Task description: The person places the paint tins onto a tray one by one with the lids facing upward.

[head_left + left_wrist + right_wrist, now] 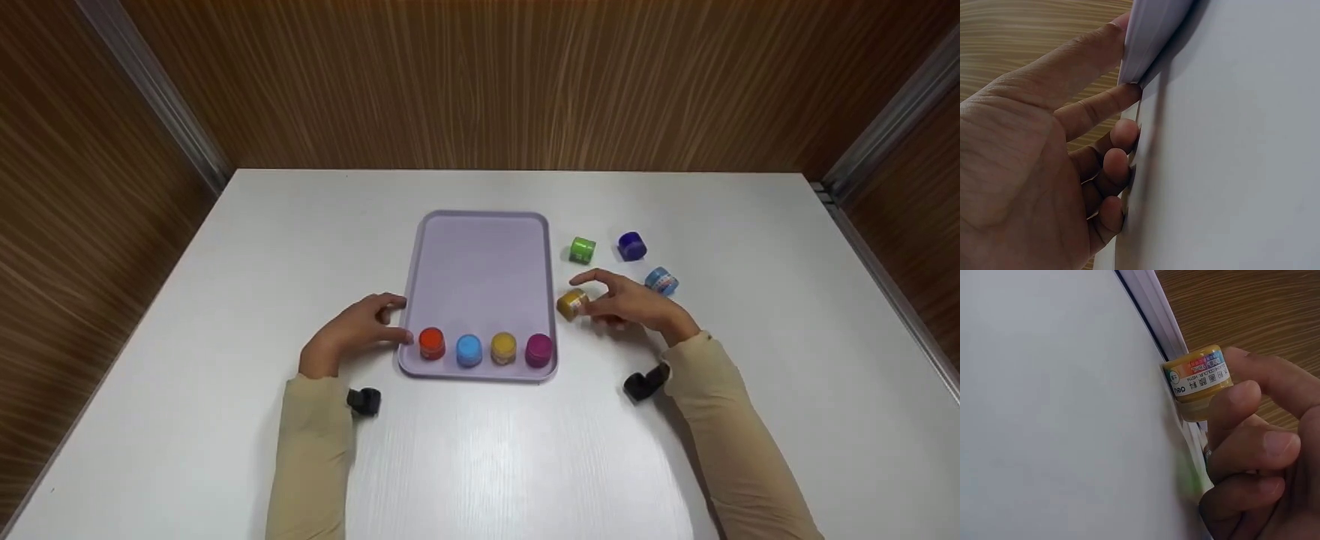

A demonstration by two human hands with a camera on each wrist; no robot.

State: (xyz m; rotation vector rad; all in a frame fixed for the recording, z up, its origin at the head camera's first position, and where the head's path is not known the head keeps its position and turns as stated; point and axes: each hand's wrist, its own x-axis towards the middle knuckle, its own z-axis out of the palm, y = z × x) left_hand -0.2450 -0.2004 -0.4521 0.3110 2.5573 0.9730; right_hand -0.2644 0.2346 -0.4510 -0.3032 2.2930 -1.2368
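Observation:
A lilac tray (480, 292) lies on the table with four-sided raised rim. Along its near end stand paint jars in a row: red (432, 343), light blue (469, 350), yellow (503, 348) and magenta (538, 350). My left hand (358, 330) grips the tray's left rim, thumb on top and index fingertip at its lower edge. At the tray's right side, my right hand (626, 304) holds a tilted ochre paint jar (1199, 379) by one end. One digit shows behind the jar and a fingertip in front; the index finger arches above it in the head view.
Right of the tray lie a green jar (582, 250), a purple jar (632, 246) and a blue jar (661, 281), the last just behind my right hand. Wood-grain panels (480, 82) border the white table (480, 450) at the back and sides.

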